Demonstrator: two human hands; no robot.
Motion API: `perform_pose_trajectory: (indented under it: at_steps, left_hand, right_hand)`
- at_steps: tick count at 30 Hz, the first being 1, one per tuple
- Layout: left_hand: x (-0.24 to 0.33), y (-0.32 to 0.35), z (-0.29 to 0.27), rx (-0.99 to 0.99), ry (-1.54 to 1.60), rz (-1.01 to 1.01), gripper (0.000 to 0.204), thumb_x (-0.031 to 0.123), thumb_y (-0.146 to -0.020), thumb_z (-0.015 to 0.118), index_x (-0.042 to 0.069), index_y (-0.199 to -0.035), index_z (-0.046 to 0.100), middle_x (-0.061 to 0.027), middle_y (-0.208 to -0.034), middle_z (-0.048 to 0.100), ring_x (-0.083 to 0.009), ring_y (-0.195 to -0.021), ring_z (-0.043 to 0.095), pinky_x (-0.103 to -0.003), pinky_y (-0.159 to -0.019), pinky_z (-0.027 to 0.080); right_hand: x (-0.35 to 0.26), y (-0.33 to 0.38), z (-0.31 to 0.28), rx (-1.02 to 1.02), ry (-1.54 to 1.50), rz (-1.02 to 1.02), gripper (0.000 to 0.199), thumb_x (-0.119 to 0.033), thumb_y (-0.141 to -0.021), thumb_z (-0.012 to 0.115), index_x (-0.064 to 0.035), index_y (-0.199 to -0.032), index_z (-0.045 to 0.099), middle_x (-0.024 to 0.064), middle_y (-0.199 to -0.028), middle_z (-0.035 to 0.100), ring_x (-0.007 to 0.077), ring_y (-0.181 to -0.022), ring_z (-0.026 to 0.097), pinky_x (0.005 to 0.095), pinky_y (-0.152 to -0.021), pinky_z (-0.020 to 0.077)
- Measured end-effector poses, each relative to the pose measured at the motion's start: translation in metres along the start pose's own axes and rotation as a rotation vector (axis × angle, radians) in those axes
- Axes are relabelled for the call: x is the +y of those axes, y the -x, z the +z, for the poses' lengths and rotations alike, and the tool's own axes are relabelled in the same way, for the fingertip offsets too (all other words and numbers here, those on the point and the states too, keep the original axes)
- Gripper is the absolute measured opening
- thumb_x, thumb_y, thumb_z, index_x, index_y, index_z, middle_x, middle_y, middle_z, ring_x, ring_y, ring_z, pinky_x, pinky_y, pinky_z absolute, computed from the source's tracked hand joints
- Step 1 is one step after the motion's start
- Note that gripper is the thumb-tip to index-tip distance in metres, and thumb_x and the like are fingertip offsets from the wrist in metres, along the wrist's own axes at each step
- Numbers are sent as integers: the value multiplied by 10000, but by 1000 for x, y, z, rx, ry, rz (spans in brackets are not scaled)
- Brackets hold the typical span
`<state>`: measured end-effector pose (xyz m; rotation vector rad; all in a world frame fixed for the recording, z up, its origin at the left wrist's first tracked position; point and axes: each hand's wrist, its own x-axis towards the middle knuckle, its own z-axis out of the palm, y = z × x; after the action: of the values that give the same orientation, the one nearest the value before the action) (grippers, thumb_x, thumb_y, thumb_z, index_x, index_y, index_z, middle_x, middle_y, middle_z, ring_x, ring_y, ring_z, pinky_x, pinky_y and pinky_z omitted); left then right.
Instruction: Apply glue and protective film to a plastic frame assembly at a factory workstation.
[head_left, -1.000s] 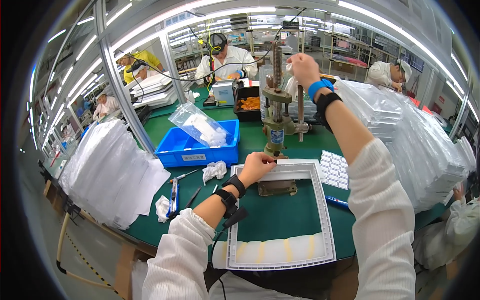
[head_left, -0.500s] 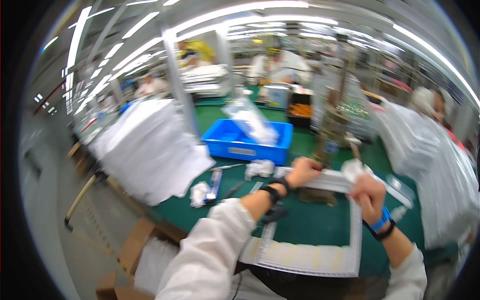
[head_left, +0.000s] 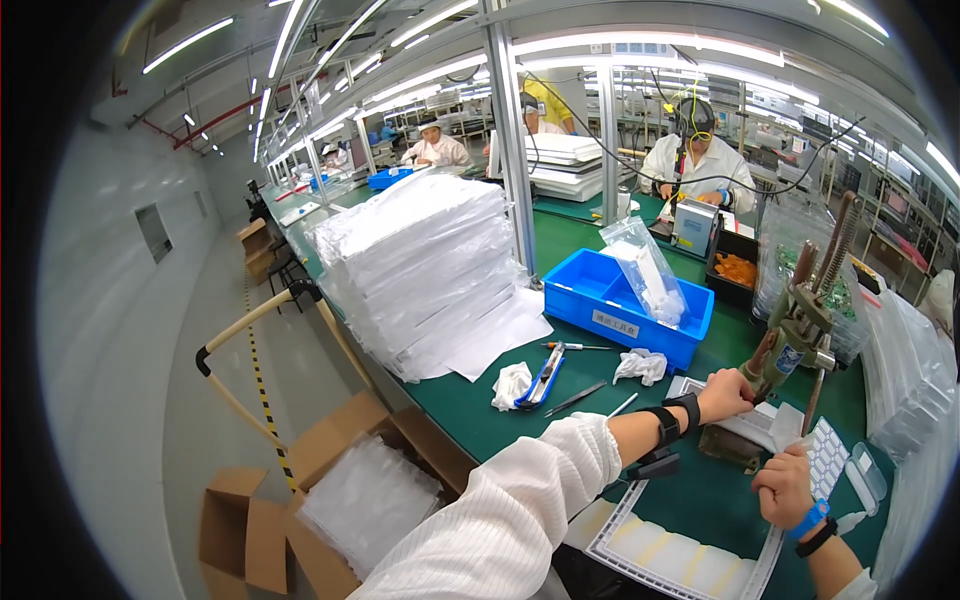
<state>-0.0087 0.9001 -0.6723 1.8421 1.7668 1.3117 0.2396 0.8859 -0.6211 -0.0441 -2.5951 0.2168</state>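
Note:
My left hand (head_left: 725,395) reaches to the foot of a green hand press (head_left: 795,335). Its fingers are pinched together by the upper bar of a white rectangular frame (head_left: 775,560), and what they hold is hidden. Closer to me on the right, my right hand (head_left: 785,485) is closed like a fist. A small white piece (head_left: 787,425) and the lower end of the press lever (head_left: 815,395) are right above its fingers; which of them it grips, I cannot tell. White pads with yellowish strips line the frame's near side. A sheet of white labels (head_left: 828,455) lies beside my right hand.
A blue bin (head_left: 625,335) holds a clear bag. Before it lie a blue cutter (head_left: 541,378), tweezers (head_left: 575,398) and crumpled wipes (head_left: 640,366). A tall wrapped stack (head_left: 420,270) stands left, with open cartons (head_left: 340,440) below. Co-workers sit across the table.
My view has swung left and become sharper, so the bench appears further right. Both hands stay by the press and frame, with little visible change in their grip.

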Motion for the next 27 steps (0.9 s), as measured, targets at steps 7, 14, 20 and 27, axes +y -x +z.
perform_pose_trajectory:
  at_steps: [7,14,20,27]
  left_hand:
    - [2,-2,6,7,-18,-22,231,204,-680,785,49,-852,787,-165,-824,737,-323,-793,712,-404,-791,556]
    - [5,1,6,4,3,-19,228,199,-693,773,42,-859,784,-163,-824,739,-317,-780,714,-400,-768,558]
    - [7,1,1,2,3,20,194,190,-717,762,50,-848,781,-152,-824,739,-309,-773,711,-399,-754,559]
    - [-5,7,-3,32,-7,-14,187,188,-719,769,52,-847,779,-145,-819,738,-304,-763,707,-392,-734,557]
  right_hand:
    - [0,-1,-2,-192,140,2,124,-58,-614,576,-111,-585,684,37,-600,596,215,-680,569,415,-816,403]
    - [-10,1,-19,-190,71,30,173,-77,-604,569,-132,-617,732,35,-615,625,210,-683,577,410,-810,407]
    - [25,-36,-116,440,-548,123,364,-322,-896,475,-67,-704,649,42,-757,592,151,-726,556,279,-649,407]
    - [188,-195,-128,610,-974,495,254,-194,-940,504,-35,-1110,605,4,-886,548,101,-845,530,266,-800,434]
